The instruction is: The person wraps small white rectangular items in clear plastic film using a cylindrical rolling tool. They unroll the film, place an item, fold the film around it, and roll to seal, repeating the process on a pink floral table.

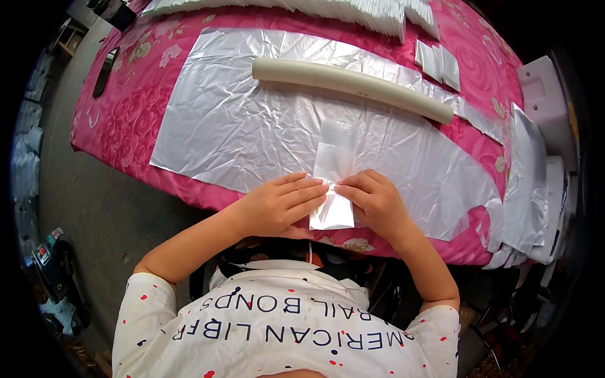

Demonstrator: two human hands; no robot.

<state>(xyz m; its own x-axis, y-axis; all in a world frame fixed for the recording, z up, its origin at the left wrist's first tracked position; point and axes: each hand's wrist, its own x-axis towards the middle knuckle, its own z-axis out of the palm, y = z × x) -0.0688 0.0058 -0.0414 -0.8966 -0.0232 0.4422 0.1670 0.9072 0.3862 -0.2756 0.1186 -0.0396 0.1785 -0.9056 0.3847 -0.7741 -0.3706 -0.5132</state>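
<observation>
A narrow folded strip of clear, shiny plastic film lies upright in front of me, close to the table's near edge. My left hand rests along its left side, fingers stretched out and fingertips touching the film. On the other side, my right hand has its fingers bent and pressed together at the strip's right edge. Underneath spreads a large, wrinkled plastic sheet. Across this sheet, beyond my hands, lies a long beige tube.
A pink flowered cloth covers the table. Long stacks of folded film line the far edge, with a small bundle nearer. A phone lies far left. At right, loose film hangs beside a white foam box.
</observation>
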